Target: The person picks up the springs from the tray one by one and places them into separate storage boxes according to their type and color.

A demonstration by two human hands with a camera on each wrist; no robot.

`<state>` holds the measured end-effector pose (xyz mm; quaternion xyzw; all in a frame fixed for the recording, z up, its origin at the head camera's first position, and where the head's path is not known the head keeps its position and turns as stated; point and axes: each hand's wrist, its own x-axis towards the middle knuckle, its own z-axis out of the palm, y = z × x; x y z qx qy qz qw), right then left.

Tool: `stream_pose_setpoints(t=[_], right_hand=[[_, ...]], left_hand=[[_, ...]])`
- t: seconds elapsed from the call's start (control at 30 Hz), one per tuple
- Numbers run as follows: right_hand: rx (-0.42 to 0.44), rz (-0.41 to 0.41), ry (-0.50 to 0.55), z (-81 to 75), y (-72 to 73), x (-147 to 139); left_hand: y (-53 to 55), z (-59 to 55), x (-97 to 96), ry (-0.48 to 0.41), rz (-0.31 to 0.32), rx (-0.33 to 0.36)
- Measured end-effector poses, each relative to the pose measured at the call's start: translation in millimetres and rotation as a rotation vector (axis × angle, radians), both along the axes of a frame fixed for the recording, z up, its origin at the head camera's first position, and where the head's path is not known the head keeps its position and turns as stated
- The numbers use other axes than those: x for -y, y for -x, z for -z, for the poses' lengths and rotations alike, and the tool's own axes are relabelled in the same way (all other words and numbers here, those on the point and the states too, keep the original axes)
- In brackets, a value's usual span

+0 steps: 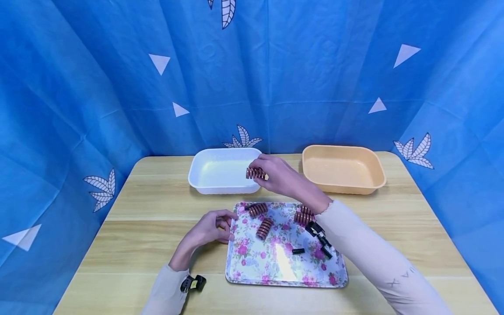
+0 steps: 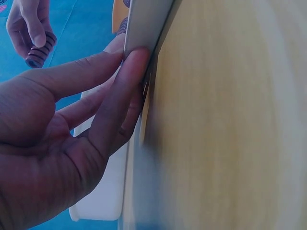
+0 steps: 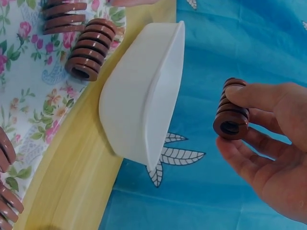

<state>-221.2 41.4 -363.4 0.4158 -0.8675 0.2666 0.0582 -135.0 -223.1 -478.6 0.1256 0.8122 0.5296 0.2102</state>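
My right hand pinches a brown coil spring between thumb and fingers. In the head view this spring overlaps the right end of the white plastic bin. At the left edge of the flowered tray, my left hand grips the rim with thumb and fingertips. On that tray lie two loose brown springs at the left and more brown springs at the upper right. Small black springs are scattered toward its right side, partly behind the right forearm.
An orange plastic bin stands at the back right of the wooden table. A blue curtain hangs close behind both bins and along the sides. Black wrist cameras sit at both cuffs.
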Motion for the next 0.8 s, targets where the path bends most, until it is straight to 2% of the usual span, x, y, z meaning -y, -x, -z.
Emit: stream_pose_setpoints(t=[0.33, 0.8], right_hand=[[0.053, 0.039, -0.040, 4.4, 14.3, 7.2], [0.061, 0.024, -0.055, 11.4, 27.8, 23.6]], left_hand=[[1.6, -1.8, 0.2, 0.006, 0.010, -0.008], [-0.1, -0.5, 0.6, -0.014, -0.002, 0.033]])
